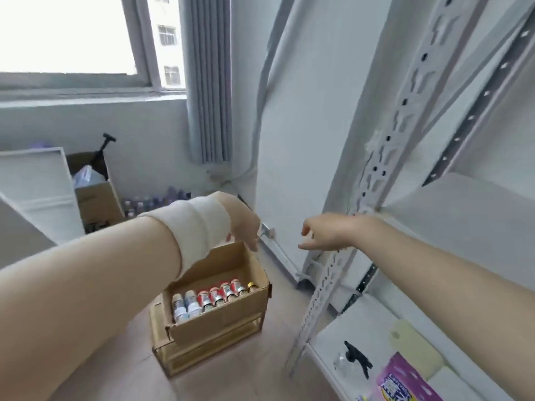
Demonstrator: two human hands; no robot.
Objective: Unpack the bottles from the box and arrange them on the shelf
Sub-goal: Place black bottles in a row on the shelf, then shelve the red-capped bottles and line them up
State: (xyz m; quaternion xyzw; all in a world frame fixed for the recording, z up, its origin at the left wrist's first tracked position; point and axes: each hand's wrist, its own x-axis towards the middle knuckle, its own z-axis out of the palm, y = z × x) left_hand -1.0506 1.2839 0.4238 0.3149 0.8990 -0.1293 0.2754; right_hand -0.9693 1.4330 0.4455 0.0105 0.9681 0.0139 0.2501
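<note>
Left hand and right hand hover relaxed and empty above the box. Bottles stand along its near wall. Best to grip one by the body and carry it upright to the shelf.

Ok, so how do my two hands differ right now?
The left hand has a white wrap round its wrist; the right hand is bare. The left hand hangs over the open box of bottles; the right hand is nearer the shelf post. Both are empty, fingers loosely curled.
</note>
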